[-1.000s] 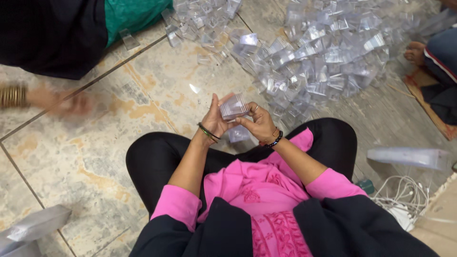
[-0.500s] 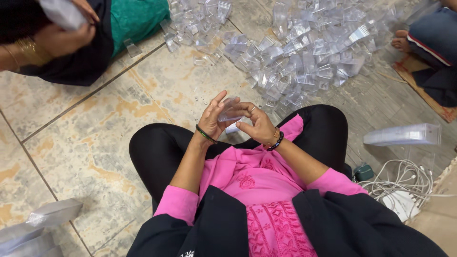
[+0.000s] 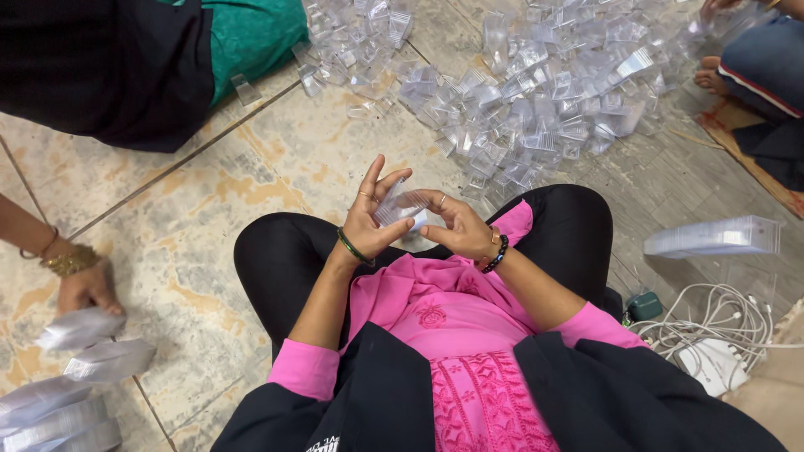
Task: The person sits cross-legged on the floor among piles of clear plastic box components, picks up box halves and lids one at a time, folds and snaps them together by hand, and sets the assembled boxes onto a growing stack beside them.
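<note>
Person sat cross-legged on the tiled floor, both hands raised in front of the lap over black-trousered knees.

Left hand: fingers spread and partly curled, index raised upward, thumb and middle fingers pinching the left edge of a small clear plastic piece. Green bangle at the wrist, ring on one finger.

Right hand: closed loosely on the right side of the same piece, fingertips meeting the left hand's. Black bead bracelet at the wrist.

The clear plastic piece was held between the two hands, above the gap between the knees, not touching the floor. Long axis appeared to run roughly from lower left to upper right, the upper end pointing away from the body toward the pile; its exact shape could not be told, being transparent and partly covered by fingers.

Surroundings: large pile of clear plastic pieces on the floor ahead, well apart from the hands. Stack of flat clear sheets at right, near a tangle of white cables. At far left, another person's hand with gold bangles rested on silvery flat packs on the floor.
</note>
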